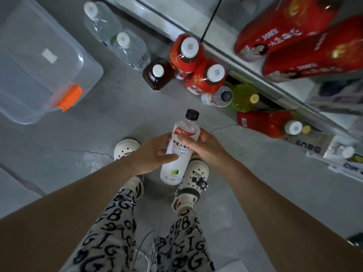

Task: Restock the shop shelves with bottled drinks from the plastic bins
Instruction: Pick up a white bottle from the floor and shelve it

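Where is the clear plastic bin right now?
Head view, upper left: the clear plastic bin sits on the floor, just left of two clear water bottles.

White-labelled bottle (179,148), black cap (192,114), held slanted, clear plastic bin (29,65) far left

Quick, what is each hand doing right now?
Left hand: holds the white bottle at its middle.
Right hand: grips the same bottle, thumb across its label.

Shop, white shelf (294,90) of red packaged stock (284,22); bottled drinks (186,54) on floor (117,107)
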Tool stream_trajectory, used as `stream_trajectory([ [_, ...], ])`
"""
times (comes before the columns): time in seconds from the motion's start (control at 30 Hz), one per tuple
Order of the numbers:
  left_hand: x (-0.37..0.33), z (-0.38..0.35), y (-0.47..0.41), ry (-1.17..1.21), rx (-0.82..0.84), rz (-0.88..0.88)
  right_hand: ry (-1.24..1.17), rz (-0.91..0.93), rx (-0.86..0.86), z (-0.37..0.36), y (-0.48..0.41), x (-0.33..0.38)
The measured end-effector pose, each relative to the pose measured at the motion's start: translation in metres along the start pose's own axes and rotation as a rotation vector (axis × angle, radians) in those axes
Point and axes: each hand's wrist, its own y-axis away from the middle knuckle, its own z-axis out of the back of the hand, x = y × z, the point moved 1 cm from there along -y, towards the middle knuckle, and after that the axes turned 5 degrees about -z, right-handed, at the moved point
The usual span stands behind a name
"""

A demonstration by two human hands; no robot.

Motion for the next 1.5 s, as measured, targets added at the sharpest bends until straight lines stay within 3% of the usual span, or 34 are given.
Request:
stream_trajectory([
  [0.3,-0.088,-0.028,0.114,-0.038,-0.076,-0.045,-0.125,0.026,-0.034,0.006,0.154,0.059],
  [0.93,-0.332,-0.073,0.356,-0.242,-0.302,-0.432,-0.125,0.426,-0.157,0.022,0.470,0.194],
  [1.5,-0.464,-0.048,0.476,-0.323,-0.569,-0.763,0.039,0.820,-0.253,0.019,0.606,0.326],
])
